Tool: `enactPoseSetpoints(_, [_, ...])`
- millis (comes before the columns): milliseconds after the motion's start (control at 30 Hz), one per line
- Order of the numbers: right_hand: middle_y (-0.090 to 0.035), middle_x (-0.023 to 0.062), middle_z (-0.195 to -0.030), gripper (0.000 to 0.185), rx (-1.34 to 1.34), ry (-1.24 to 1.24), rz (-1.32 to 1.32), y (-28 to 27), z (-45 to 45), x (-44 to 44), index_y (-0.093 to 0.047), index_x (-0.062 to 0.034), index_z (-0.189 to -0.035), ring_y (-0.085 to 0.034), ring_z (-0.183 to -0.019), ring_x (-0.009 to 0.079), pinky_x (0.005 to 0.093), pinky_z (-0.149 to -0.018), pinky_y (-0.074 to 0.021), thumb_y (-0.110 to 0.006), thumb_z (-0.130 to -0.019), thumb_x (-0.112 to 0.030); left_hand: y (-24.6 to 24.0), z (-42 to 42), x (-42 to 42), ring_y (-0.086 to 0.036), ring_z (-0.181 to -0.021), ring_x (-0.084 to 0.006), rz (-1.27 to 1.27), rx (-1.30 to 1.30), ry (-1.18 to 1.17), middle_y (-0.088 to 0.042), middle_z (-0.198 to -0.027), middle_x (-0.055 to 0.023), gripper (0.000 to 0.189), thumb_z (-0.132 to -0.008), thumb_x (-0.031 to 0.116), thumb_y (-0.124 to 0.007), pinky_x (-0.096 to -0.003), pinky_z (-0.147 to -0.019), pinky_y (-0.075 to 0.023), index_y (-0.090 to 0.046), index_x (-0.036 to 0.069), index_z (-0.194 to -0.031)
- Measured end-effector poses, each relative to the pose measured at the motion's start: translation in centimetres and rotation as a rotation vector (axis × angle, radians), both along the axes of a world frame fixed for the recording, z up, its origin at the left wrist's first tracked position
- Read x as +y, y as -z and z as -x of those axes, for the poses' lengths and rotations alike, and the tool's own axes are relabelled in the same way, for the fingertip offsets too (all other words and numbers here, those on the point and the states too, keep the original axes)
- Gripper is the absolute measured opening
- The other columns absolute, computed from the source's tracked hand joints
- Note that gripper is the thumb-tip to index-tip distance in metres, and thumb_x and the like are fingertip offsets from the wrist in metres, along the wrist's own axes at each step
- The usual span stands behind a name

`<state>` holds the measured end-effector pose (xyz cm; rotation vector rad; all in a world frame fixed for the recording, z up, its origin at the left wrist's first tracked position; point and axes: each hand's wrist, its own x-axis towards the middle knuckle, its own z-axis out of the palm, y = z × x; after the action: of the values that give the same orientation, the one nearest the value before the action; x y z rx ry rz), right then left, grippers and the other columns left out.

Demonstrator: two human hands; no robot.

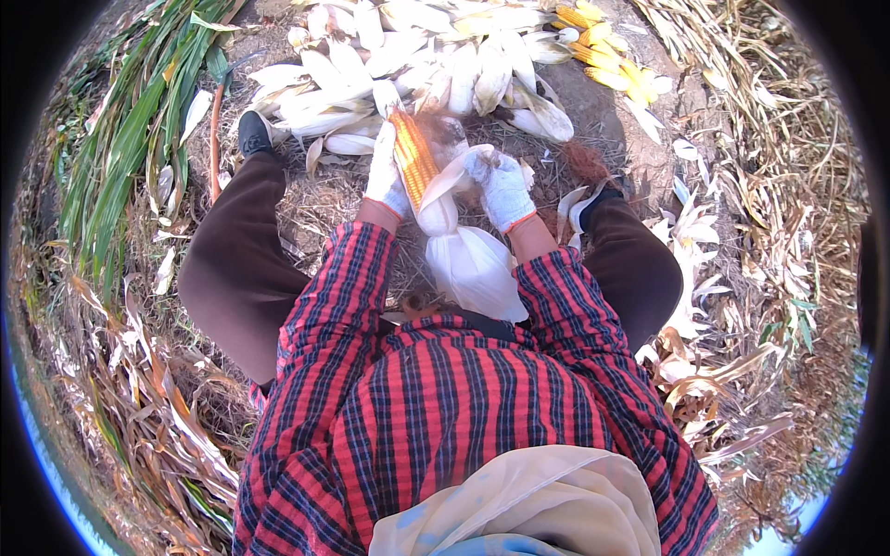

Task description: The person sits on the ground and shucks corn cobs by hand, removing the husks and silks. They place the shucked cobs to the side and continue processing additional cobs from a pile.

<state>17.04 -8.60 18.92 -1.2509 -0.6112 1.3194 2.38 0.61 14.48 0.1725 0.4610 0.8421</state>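
My left hand (384,170), in a white knitted glove, is wrapped around the left side of an ear of corn (415,156) with bare orange-yellow kernels. White husk leaves (473,267) are folded back from the ear's lower end and hang toward my lap. My right hand (502,182), gloved the same way, pinches a strip of husk beside the ear. Brown corn silk (445,132) lies between the hands, beyond the ear. A heap of corn ears in pale husks (417,66) lies on the ground in front of me.
Several husked yellow ears (605,52) lie at the upper right of the heap. Green leaves (132,160) and a reddish-brown stick (216,139) are at the left. Dry stalks (786,139) cover the right side, with discarded husks (688,257) near my right leg. My feet flank the heap's near side.
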Motion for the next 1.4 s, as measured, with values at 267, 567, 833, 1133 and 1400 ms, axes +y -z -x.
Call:
enactPoseSetpoints(267, [-0.062, 0.0039, -0.078, 0.040, -0.430, -0.430, 0.302, 0.1, -1.8, -0.3, -0.069, 0.0006, -0.093, -0.054, -0.073, 0.0112, 0.0280, -0.070, -0.0453, -0.064, -0.085, -0.039, 2.7, 4.1, 4.0, -0.058, -0.089, -0.0271, -0.050, 0.084, -0.356, -0.059, -0.102, -0.0103, 0.059, -0.086, 0.060, -0.049, -0.0402, -0.078, -0.0500, -0.051, 0.011, -0.118])
enactPoseSetpoints(567, [-0.066, 0.0175, -0.094, 0.032, -1.289, -0.099, 0.251, -3.8, -3.6, 0.6, -0.066, -0.0045, -0.095, -0.063, -0.088, 0.0316, 0.0402, -0.080, -0.0478, -0.062, -0.078, -0.031, 3.3, 4.6, 2.8, -0.056, -0.100, -0.0271, -0.045, 0.260, -0.332, -0.055, -0.115, -0.0096, 0.066, -0.084, 0.057, -0.058, -0.0400, -0.086, -0.0490, -0.044, 0.012, -0.130])
enactPoseSetpoints(833, [-0.062, 0.0170, -0.111, 0.087, -0.810, -0.634, 0.148, 0.6, 2.6, -0.6, -0.035, -0.0017, -0.138, -0.062, -0.101, 0.0236, 0.0309, -0.088, -0.0478, -0.074, -0.070, -0.040, 2.1, 1.4, 1.0, -0.058, -0.091, -0.0289, 0.062, -0.131, -0.229, -0.059, -0.107, -0.0130, 0.050, -0.091, 0.051, -0.047, -0.0418, -0.080, -0.0512, -0.052, 0.009, -0.118])
enactPoseSetpoints(1133, [-0.061, 0.0213, -0.109, 0.076, -0.933, -0.344, 0.200, 1.7, 2.4, -0.9, -0.039, -0.0104, -0.135, -0.061, -0.098, 0.0363, 0.0406, -0.085, -0.0481, -0.070, -0.069, -0.030, 0.3, -0.2, 0.7, -0.054, -0.106, -0.0209, -0.574, 0.311, -0.126, -0.052, -0.118, -0.0077, 0.068, -0.075, 0.003, -0.068, -0.0344, -0.092, -0.0466, -0.035, 0.005, -0.134])
enactPoseSetpoints(1400, [-0.055, 0.0228, -0.124, 0.082, -0.742, -0.203, 0.121, 1.6, 1.8, -0.6, -0.037, 0.0048, -0.135, -0.057, -0.112, 0.0285, 0.0361, -0.094, -0.0454, -0.075, -0.072, -0.031, 2.4, -1.0, -2.5, -0.059, -0.091, -0.0179, -0.235, 0.451, 0.035, -0.059, -0.102, -0.0041, 0.053, -0.078, 0.003, -0.067, -0.0316, -0.077, -0.0508, -0.046, 0.009, -0.126])
